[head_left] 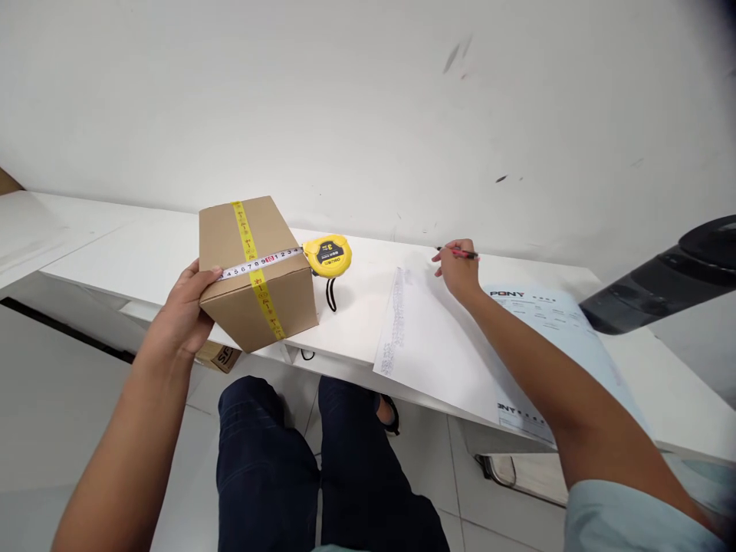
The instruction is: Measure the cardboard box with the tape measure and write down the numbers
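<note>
My left hand (187,303) grips the left end of a cardboard box (276,307) sealed with yellow printed tape, its thumb pressing the end of a measuring tape's blade at the top edge. The blade stretches across the box top to the yellow tape measure (327,256), whose case sits against the box's right side with a black wrist strap hanging from it. In my right hand (458,268) is a red and black pen (460,253), held over the top of a white sheet of paper (442,330). Printed or written marks run along the sheet's left edge.
A light blue booklet (552,314) marked PONY lies under my right forearm. A dark cylindrical object (661,276) juts in at the right. Behind the narrow white desk (356,322) rises a scuffed white wall (368,115). Another carton (217,356) sits below the desk.
</note>
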### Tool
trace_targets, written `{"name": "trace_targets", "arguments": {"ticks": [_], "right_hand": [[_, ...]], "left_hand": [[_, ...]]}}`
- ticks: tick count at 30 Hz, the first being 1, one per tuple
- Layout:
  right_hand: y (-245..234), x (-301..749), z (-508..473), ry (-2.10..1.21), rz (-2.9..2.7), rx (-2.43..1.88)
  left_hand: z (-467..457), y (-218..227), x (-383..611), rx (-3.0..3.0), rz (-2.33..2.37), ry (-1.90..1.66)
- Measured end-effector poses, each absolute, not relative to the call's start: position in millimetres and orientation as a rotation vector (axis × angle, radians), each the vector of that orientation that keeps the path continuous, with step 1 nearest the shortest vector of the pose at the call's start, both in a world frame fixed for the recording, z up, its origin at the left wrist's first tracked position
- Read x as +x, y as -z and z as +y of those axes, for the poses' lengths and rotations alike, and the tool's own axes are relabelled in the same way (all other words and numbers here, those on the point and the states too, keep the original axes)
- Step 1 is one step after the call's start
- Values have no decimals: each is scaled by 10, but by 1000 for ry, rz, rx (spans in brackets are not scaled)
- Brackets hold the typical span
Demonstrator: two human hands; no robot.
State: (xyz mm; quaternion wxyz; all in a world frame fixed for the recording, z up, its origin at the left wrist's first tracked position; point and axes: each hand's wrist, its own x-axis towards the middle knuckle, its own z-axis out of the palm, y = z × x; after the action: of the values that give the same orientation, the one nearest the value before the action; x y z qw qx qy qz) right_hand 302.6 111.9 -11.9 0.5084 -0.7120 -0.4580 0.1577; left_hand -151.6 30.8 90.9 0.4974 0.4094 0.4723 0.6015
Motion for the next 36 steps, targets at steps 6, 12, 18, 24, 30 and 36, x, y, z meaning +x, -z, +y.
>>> {"name": "trace_targets", "arguments": {"ticks": [6,12,18,24,30,36], "right_hand": [[336,2914,1142,-452,-1009,-1516],[545,2909,1199,-741,-1085,-1379],[482,2864,1156,-602,-1246,-1498],[444,2847,1145,-561,-1288,-1565],[445,2839,1133,-588,-1297,-1562],[453,2832,1132,-556,-1289,-1551]], "left_hand": [[362,-962,-1519,992,1237,-1389],[619,-1000,-1525,1019,1303,-1342],[976,-1051,-1473,1138,1243,-1162],[1282,-1055,-1468,1162,1229,-1092],[1368,-1051,-1501,1156,1222,-1055],[1340,-1041,-1464,1162,1179,-1078]]}}
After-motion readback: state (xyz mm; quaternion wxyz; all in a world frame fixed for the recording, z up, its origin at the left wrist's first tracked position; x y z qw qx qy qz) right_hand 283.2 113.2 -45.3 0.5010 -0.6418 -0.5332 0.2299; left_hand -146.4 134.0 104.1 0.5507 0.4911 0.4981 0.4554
